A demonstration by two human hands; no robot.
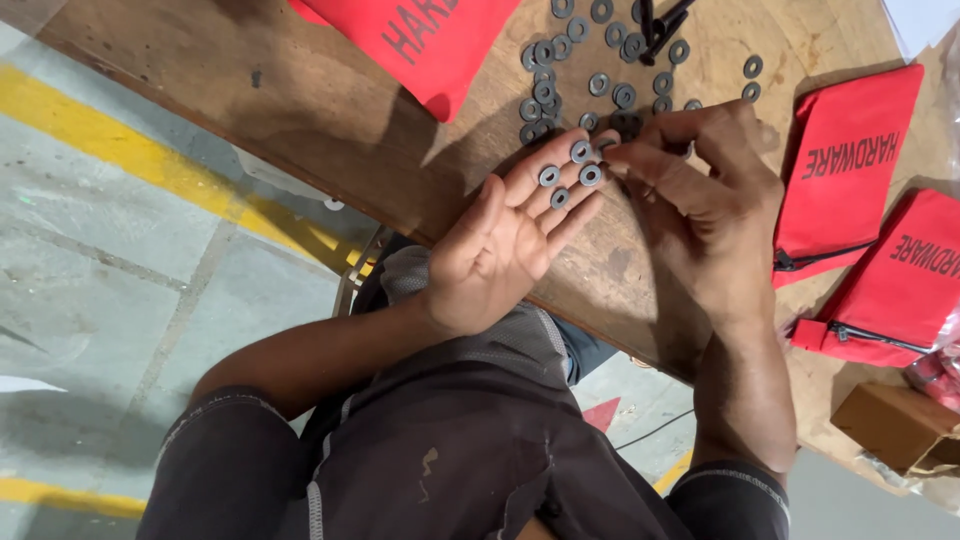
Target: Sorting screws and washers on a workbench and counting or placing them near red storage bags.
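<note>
My left hand (pixel 505 235) lies palm up at the edge of a wooden table (pixel 330 110), with several grey metal washers (pixel 568 175) resting on its flat fingers. My right hand (pixel 700 195) is beside it, palm down, its fingertips pinched on one washer right at my left fingertips. A loose heap of more washers (pixel 590 75) is spread on the table just beyond both hands. A few black bolts (pixel 660 25) lie at the far edge of the heap.
Red zippered fabric pouches lie around: one at the top (pixel 420 40), two at the right (pixel 850 160) (pixel 900 280). A small cardboard box (pixel 890 425) sits at the lower right. Below the table edge is a grey floor with yellow lines (pixel 120 150).
</note>
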